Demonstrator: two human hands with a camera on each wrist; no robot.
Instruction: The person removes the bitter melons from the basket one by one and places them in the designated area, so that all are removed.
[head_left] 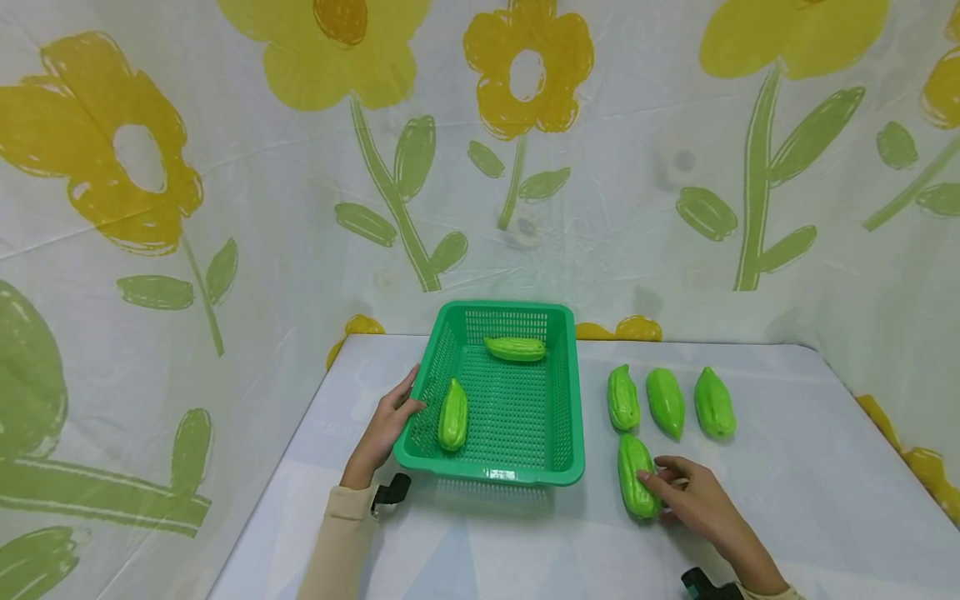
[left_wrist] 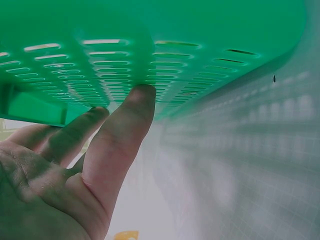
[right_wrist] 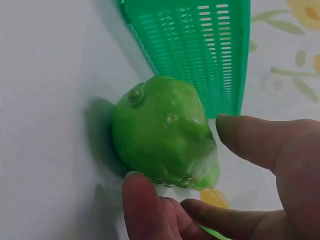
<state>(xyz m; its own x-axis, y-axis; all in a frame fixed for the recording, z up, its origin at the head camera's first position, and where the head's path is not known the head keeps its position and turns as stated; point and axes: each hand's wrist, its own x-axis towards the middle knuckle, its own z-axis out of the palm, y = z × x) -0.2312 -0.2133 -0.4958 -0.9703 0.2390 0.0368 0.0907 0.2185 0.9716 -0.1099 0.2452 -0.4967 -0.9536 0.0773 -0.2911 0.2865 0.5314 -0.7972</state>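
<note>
My left hand [head_left: 386, 425] holds the left rim of a green perforated plastic basket [head_left: 575, 400]; the left wrist view shows fingers [left_wrist: 120, 135] against its slotted outer side. Inside the basket, one bitter gourd [head_left: 515, 349] lies crosswise at the back and another bitter gourd [head_left: 453, 417] lengthwise at the left. Right of the basket, my right hand [head_left: 697, 498] is at the right side of a light green, ridged bitter gourd [head_left: 635, 475] lying on the table. In the right wrist view its thumb [right_wrist: 250, 137] extends over this gourd, with a fingertip at the gourd's lower edge.
Behind the nearest gourd, three more lie in a row on the white table [head_left: 780, 467]: a left gourd [head_left: 623, 398], a middle gourd [head_left: 665, 403] and a right gourd [head_left: 714, 403]. A flower-printed curtain [head_left: 615, 208] rises along the table's back and sides.
</note>
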